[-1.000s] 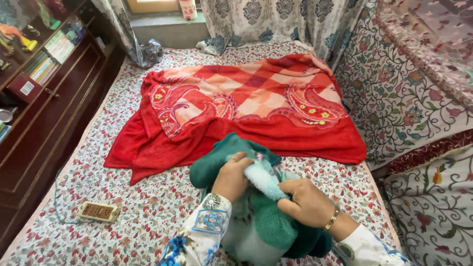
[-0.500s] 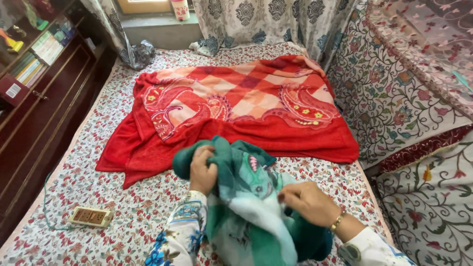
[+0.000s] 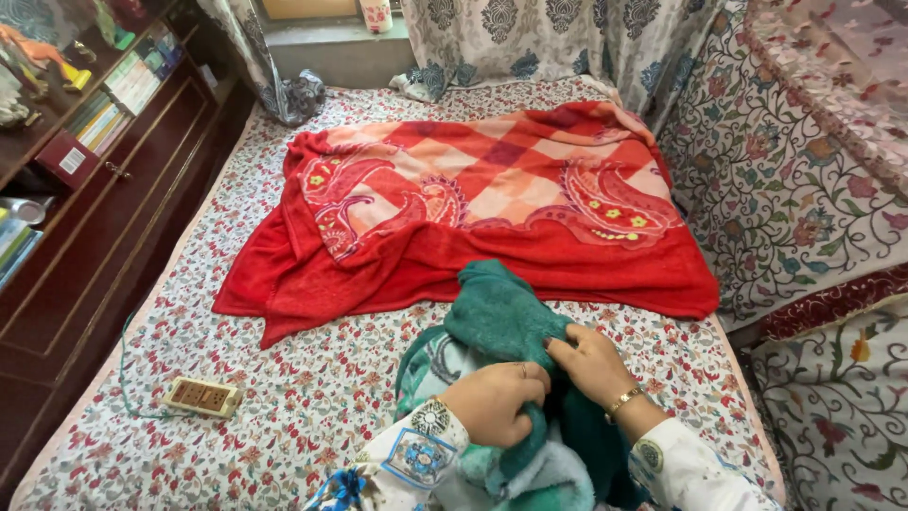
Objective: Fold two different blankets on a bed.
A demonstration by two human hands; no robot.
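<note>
Teal fleecy blanket (image 3: 501,317) bunched on floral bedsheet (image 3: 284,397), near red checked blanket (image 3: 473,208). Left hand (image 3: 492,402), right hand (image 3: 591,360) both clenched on folds. Likely soft, light, floppy; grip edges, corners.

A floral-sheeted bed (image 3: 284,397) fills the room. A dark wooden cabinet (image 3: 85,246) stands along its left, patterned curtains (image 3: 530,43) hang behind, and what may be a window sill (image 3: 331,24) sits above.

Both hands have drawn together, bunching the green blanket (image 3: 506,317) lower on the bed.
</note>
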